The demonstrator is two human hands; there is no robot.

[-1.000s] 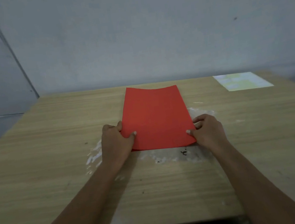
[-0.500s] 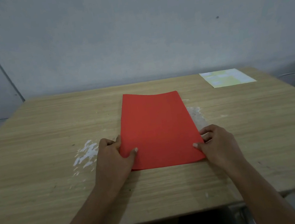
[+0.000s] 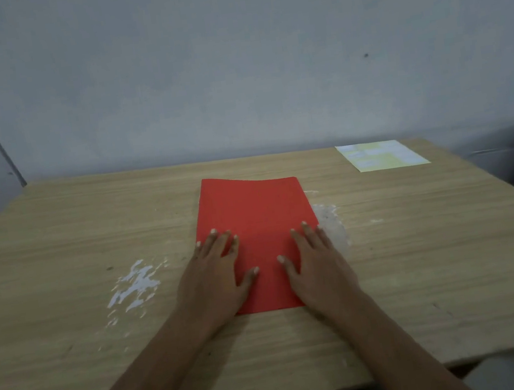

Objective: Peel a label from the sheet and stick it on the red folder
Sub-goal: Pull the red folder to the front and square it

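Pressing flat with both palms, the person is steadying the red folder [image 3: 257,221] on the wooden table [image 3: 68,320]. The left hand [image 3: 216,280] is lying spread, fingers fanned over the folder's near left edge, with the little finger side spilling onto the wood. The right hand [image 3: 317,267] is lying spread too, covering the near right part, thumb pointing inward toward the other thumb. Neither hand is pinching anything.

Beyond the fingertips the folder's far edge is curling up slightly, so the flattening seems not quite finished; sliding the palms away from the body toward that edge would probably settle it better than pushing harder where they are. Keeping the folder square under the hands should make the later sticking easier.

The label sheet [image 3: 380,155], pale yellow with whitish blocks, is lying well beyond the right hand and off to its right, near the table's far edge, untouched. One hand will likely need to be staying on the folder while the other is reaching for it.

White scuffed patches [image 3: 134,283] are showing on the wood to the left of the left hand. No writing or brand is readable on folder or sheet; the sheet is too small and blurred.
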